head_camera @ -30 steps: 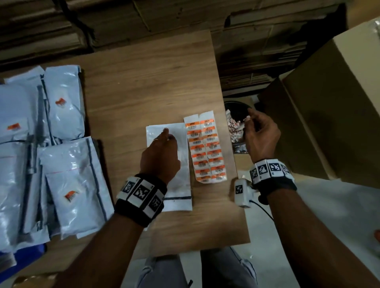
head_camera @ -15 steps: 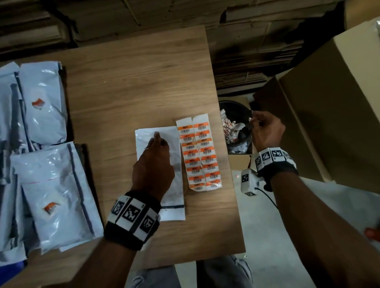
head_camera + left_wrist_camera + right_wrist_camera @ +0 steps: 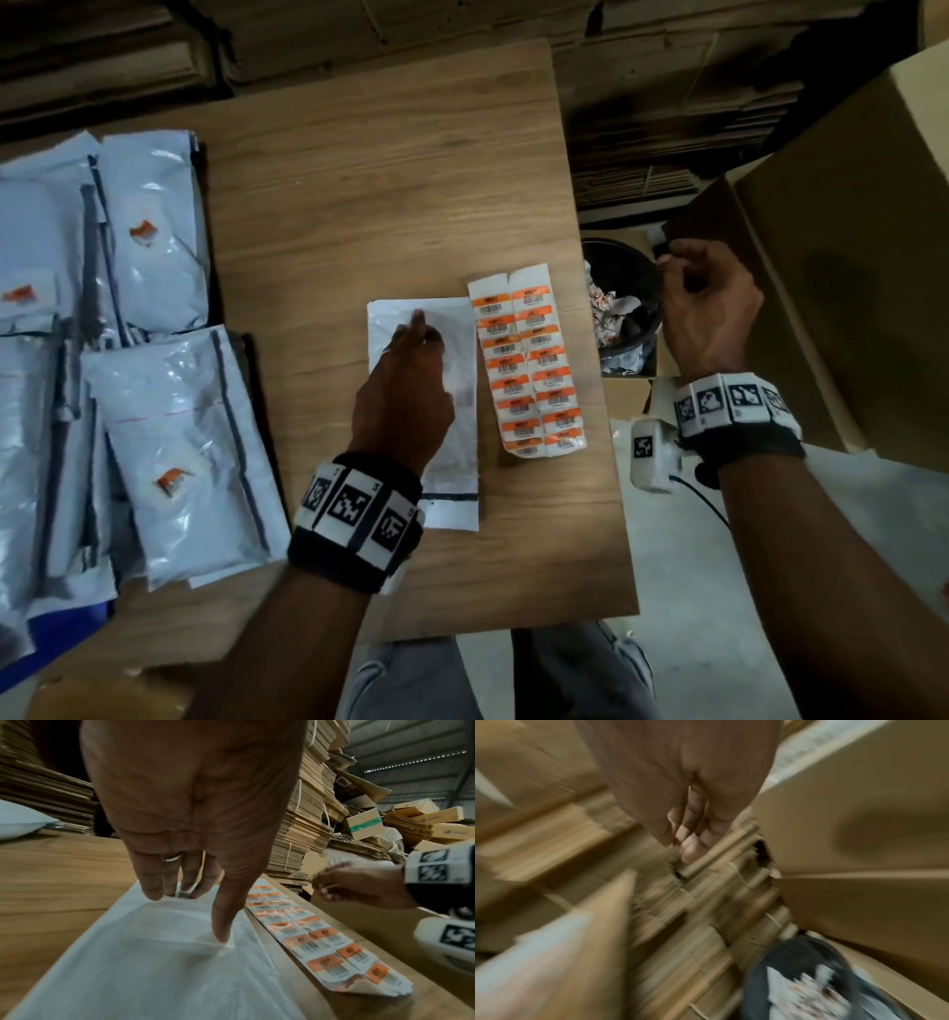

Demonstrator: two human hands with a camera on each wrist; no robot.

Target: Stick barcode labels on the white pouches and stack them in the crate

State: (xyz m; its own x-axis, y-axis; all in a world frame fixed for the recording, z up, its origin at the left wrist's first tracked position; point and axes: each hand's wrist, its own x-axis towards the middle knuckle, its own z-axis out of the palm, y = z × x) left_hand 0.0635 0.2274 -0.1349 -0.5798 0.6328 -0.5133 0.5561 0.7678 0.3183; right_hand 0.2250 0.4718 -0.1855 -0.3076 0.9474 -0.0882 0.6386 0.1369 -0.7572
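A flat white pouch [image 3: 454, 462] lies on the wooden table [image 3: 385, 205]. My left hand [image 3: 418, 334] presses on its upper half with straight fingers. In the left wrist view the fingertips [image 3: 151, 894] and thumb rest flat on the pouch [image 3: 154, 973]. A sheet of orange barcode labels [image 3: 529, 365] lies just right of the pouch, seen close up as the label sheet [image 3: 321, 939]. My right hand [image 3: 667, 262] hovers off the table's right edge, at the rim of a black bin [image 3: 616, 257]. Its fingers are curled and nothing shows in them. The right wrist view is blurred.
Several labelled white pouches [image 3: 169, 437] are piled at the table's left. A blue edge [image 3: 67, 627] shows beneath that pile. The bin holds crumpled paper scraps [image 3: 611, 313]. A large cardboard box [image 3: 847, 246] stands close on the right. Flattened cartons [image 3: 667, 103] are stacked behind.
My left hand went from fingertip contact to lying with straight fingers along the pouch. My right hand shifted slightly right over the bin's far rim.
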